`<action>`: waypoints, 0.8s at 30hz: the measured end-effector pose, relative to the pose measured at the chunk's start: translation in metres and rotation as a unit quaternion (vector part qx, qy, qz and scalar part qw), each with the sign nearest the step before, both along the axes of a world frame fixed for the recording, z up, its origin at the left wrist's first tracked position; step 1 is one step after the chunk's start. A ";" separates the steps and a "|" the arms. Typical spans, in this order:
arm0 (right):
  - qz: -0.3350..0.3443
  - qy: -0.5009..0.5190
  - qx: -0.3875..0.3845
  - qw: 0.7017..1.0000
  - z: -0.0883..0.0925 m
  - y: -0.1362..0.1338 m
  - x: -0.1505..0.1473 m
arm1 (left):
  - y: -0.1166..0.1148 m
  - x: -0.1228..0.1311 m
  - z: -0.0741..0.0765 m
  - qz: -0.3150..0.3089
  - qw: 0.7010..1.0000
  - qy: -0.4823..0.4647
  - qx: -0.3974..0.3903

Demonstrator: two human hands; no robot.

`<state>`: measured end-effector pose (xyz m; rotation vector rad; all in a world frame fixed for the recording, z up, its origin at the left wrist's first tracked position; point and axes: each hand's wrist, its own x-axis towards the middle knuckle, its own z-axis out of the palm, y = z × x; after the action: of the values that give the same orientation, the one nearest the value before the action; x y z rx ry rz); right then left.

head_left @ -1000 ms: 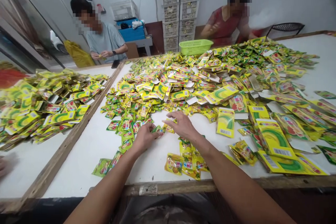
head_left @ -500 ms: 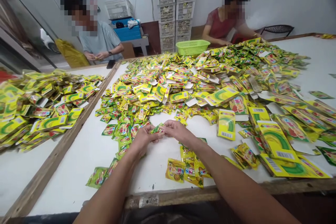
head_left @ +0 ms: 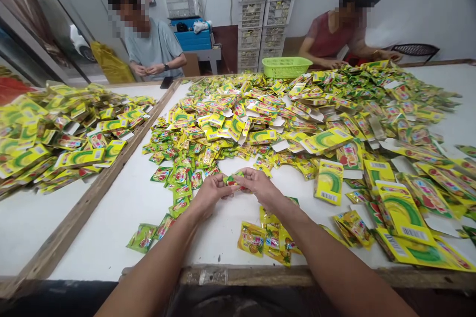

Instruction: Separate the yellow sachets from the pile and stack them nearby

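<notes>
Between my two hands, above the white table [head_left: 208,252], is a small green and red sachet [head_left: 231,179]. My left hand [head_left: 212,192] is closed, pinching its left side. My right hand [head_left: 257,184] is closed on its right side, fingers bent over it. Whether there is more than one sachet in my grip, I cannot tell. Left of my hands runs a strip of green sachets [head_left: 182,176]. Several yellow sachets [head_left: 253,238] lie under and beside my right forearm. A yellow carton [head_left: 328,182] lies to the right of my right hand.
A big heap of cartons and sachets [head_left: 256,109] spreads beyond my hands. Past a wooden divider [head_left: 92,193] lies another pile of cartons [head_left: 82,156]. A green basket [head_left: 286,66] stands at the back. Two people sit across the table, before stacked white crates [head_left: 278,15].
The whole view has shifted slightly, with the scene sitting farther right. Both hands keep the sachet, which now shows more of its red print. The co-worker at right has moved a hand outward.
</notes>
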<state>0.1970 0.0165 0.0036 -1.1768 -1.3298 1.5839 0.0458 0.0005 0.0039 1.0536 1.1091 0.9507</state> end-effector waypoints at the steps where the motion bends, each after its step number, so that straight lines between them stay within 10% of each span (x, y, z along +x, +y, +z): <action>1: -0.002 -0.042 0.046 0.998 0.002 -0.001 0.001 | 0.000 -0.001 0.000 -0.008 1.000 0.005 -0.011; 6: -0.071 -0.185 0.190 0.961 0.004 -0.007 -0.006 | 0.001 -0.001 -0.001 -0.032 0.999 0.022 -0.021; 14: -0.080 -0.013 0.054 0.995 -0.004 0.002 -0.006 | -0.002 0.010 -0.004 0.010 0.995 0.072 0.065; 24: -0.075 -0.134 0.104 0.983 -0.007 0.002 -0.003 | -0.002 -0.001 0.000 -0.063 0.998 0.029 0.002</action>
<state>0.1944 0.0182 -0.0038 -1.3578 -1.4977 1.1777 0.0448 -0.0012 0.0042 1.1464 1.0757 0.8271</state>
